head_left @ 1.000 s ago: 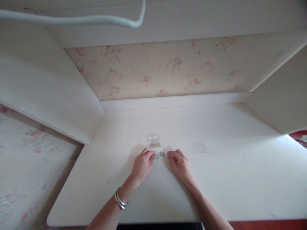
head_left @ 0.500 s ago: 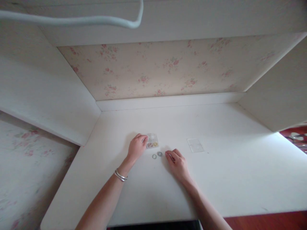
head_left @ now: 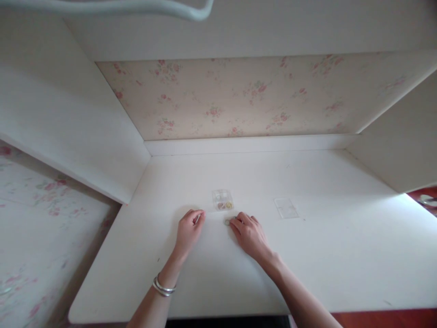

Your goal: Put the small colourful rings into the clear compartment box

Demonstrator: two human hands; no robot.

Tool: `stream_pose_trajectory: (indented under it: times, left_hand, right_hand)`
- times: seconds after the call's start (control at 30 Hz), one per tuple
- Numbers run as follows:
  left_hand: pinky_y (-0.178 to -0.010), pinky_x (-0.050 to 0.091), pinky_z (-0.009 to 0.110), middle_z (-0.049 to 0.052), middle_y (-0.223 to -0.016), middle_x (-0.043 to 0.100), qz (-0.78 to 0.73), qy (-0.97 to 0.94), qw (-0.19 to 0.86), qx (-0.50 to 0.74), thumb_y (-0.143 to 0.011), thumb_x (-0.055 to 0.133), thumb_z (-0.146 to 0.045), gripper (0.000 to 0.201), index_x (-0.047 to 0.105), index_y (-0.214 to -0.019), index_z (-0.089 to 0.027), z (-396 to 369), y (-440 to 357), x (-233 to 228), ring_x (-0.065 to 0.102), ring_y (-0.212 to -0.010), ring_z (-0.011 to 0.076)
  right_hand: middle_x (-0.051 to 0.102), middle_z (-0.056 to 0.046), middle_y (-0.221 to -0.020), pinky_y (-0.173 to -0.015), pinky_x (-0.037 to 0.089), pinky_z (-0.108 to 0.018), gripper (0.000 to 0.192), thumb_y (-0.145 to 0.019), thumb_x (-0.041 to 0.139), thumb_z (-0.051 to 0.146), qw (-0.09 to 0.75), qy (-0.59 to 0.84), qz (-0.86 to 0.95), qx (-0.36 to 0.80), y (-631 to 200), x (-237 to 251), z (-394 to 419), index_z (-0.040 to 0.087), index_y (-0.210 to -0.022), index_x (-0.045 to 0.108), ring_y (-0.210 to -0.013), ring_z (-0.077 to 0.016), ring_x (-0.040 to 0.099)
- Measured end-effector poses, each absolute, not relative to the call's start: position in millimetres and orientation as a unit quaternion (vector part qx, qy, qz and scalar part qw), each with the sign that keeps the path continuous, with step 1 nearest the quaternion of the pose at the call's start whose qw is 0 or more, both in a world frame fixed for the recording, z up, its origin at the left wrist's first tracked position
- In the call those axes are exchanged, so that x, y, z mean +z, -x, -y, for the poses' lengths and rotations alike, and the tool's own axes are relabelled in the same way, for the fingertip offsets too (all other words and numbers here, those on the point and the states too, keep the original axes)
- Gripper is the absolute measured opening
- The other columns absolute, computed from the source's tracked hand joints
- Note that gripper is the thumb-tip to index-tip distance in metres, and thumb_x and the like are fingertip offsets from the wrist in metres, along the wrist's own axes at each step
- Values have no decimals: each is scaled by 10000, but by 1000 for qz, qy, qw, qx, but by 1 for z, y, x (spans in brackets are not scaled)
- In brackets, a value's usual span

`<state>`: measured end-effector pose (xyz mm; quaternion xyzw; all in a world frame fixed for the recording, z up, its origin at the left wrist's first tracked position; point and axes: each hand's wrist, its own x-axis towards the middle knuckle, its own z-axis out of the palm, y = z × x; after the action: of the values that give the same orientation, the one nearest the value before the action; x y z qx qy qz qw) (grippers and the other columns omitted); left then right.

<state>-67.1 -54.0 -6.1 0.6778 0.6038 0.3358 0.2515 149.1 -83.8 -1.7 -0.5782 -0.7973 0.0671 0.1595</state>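
Note:
A small clear plastic box (head_left: 215,197) with compartments lies on the white desk, with copper-coloured and gold-coloured rings (head_left: 225,205) in its near compartments. My left hand (head_left: 190,230) rests just left of the box and nearer to me, apart from it. Its thumb and index finger are pinched together, and whatever may be between them is too small to tell. In front of the box my right hand (head_left: 251,234) has its fingertips closed on a grey metal ring, mostly hidden by them. A thin pale ring (head_left: 227,222) lies beside those fingertips on the desk.
A flat clear lid (head_left: 286,208) lies on the white desk (head_left: 324,255), right of my right hand. Side panels and a low back ledge (head_left: 252,144) enclose the desk. A white cable (head_left: 164,8) hangs across the upper left.
My left hand has let go of the box's left side and drawn back toward me. My right hand has moved left onto the grey ring. The view has shifted slightly.

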Motion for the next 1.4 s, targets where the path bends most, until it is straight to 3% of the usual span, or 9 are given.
stream_pose_trajectory:
  times: [0.3,0.57,0.77,0.93,1.1,1.3,1.4]
  left_hand:
    - [-609,412,233,6,-714,578,-579,-691,267,340,-892,445,-377,295,669,-891,-184,59,66,-5,513,-608,114]
    - [-644,418,232,26,-775,607,-546,-723,268,329,-917,412,-328,279,656,-886,-196,69,61,4,535,-661,122]
    - [-636,415,227,20,-748,584,-547,-725,260,329,-919,407,-301,270,652,-878,-197,70,63,4,529,-639,113]
    - [-624,404,222,11,-731,566,-552,-731,246,317,-919,402,-298,265,648,-880,-207,71,64,3,513,-612,105]
    - [-619,399,216,11,-745,572,-552,-733,240,317,-916,408,-283,254,649,-876,-212,72,65,3,520,-619,103]
    - [-616,396,217,11,-732,565,-560,-728,236,317,-919,404,-292,261,642,-857,-203,69,69,0,514,-609,105]
    - [-625,398,222,13,-742,570,-557,-730,237,317,-920,402,-286,260,638,-856,-200,69,69,0,513,-621,106]
  right_hand:
    - [586,-41,-839,-680,353,-280,189,-908,459,234,158,555,814,61,-140,3,82,232,-931,647,-712,-146,523]
    - [589,-34,-788,-681,361,-275,234,-917,434,209,149,530,831,77,-131,0,80,216,-829,651,-733,-147,534]
    - [585,-34,-810,-682,409,-251,273,-934,406,307,253,564,772,146,-134,10,69,218,-894,661,-732,-136,547]
    - [591,-43,-821,-625,420,-242,308,-918,417,372,325,588,727,138,-133,21,44,215,-916,682,-672,-126,546]
    - [588,-38,-823,-673,424,-238,284,-912,425,341,321,568,749,115,-118,19,19,221,-921,683,-725,-132,556]
    - [588,-7,-812,-637,401,-216,251,-888,458,303,250,607,749,94,-112,10,1,249,-824,695,-673,-104,562]
    - [592,-15,-821,-648,406,-222,260,-892,448,318,288,607,734,100,-119,15,8,240,-861,694,-696,-111,565]
